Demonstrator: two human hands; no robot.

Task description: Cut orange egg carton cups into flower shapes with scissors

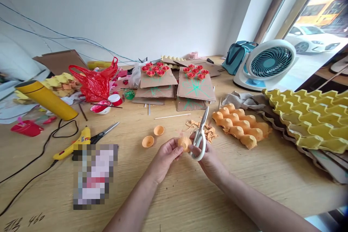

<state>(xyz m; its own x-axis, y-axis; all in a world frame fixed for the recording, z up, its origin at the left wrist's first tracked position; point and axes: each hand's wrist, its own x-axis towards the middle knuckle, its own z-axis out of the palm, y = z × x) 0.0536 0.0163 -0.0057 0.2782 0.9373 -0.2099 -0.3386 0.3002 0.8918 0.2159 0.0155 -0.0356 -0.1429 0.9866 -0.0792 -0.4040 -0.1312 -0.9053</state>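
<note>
Between the fingers of my left hand (169,154) is an orange egg-carton cup (184,144), its rounded side facing me. My right hand (210,161) holds white-handled scissors (201,136), blades pointing up and away, and its fingertips also touch the cup. Two cut orange cups, one nearer (148,141) and one farther (159,130), rest on the table left of my hands. Orange scraps (210,132) lie just behind the scissors. To the right sits an uncut piece of orange egg carton (241,125).
Yellow egg trays (310,119) are stacked at right, before a white fan (268,65). Cardboard sheets with red paper flowers (195,83) stand at the back. On the left are a glue gun (73,143), black scissors (104,133), a yellow bottle (47,99) and a red bag (95,83).
</note>
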